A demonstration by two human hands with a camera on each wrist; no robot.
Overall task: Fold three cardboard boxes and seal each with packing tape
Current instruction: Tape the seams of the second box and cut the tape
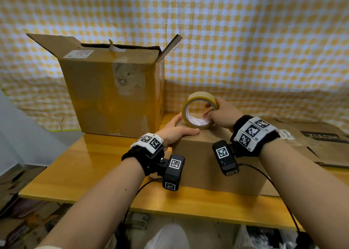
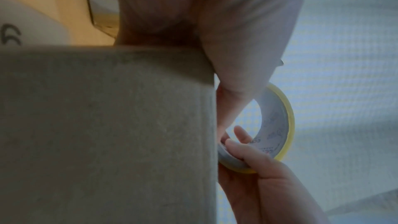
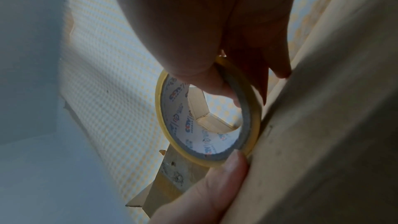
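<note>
A small closed cardboard box (image 1: 217, 165) sits on the wooden table (image 1: 90, 165) in front of me. A roll of yellowish packing tape (image 1: 199, 112) stands on edge on the box's top, toward its far left corner. My right hand (image 1: 213, 111) grips the roll, thumb inside the core and fingers over the outer rim. My left hand (image 1: 179, 129) lies flat on the top's left edge, fingers straight, touching the foot of the roll. The right wrist view shows the roll (image 3: 206, 122) against the box (image 3: 323, 125). In the left wrist view, the left palm (image 2: 226, 40) lies over the box's edge (image 2: 107, 125).
A large cardboard box (image 1: 113, 90) with its flaps open stands at the back left of the table. Flattened cardboard (image 1: 311, 141) lies on the right. A yellow-checked cloth (image 1: 245, 50) hangs behind. Bags and clutter sit under the table's front edge.
</note>
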